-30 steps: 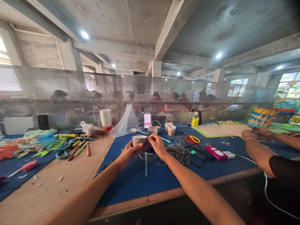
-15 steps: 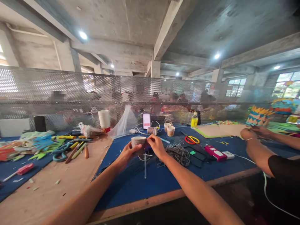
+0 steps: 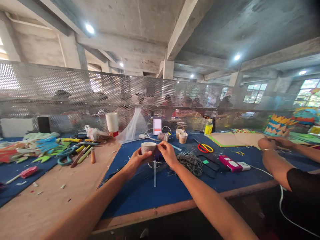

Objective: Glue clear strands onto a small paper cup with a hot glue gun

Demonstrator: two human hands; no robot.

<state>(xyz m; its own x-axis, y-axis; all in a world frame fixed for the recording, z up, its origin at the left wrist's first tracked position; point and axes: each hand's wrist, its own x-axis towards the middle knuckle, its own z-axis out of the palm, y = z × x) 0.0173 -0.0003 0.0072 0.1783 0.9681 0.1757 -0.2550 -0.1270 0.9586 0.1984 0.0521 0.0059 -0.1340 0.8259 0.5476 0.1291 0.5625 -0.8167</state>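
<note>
My left hand (image 3: 136, 160) is wrapped round a small cup bound in pale cord (image 3: 148, 148), held just above the blue mat (image 3: 170, 190). My right hand (image 3: 168, 154) pinches at the cup's right side with thumb and fingertips; what it pinches is too small to make out. A loose pile of grey cord (image 3: 191, 163) lies right of my right hand. A clear stick (image 3: 155, 172) lies on the mat below the cup. A spool of cord (image 3: 163, 136) stands behind the cup.
A co-worker's arms (image 3: 272, 156) reach in at the right. Red-and-yellow scissors (image 3: 206, 147), a pink device (image 3: 230, 163), a yellow bottle (image 3: 208, 128), two small cups (image 3: 181, 135), a phone (image 3: 157, 126), stacked paper cups (image 3: 112, 124). Teal scissors (image 3: 65, 156) and paper cut-outs lie left. A perforated metal screen (image 3: 75, 96) backs the table.
My hands stay on the cup and have shifted only slightly; the view has tilted a little. The co-worker's arms have hardly moved.
</note>
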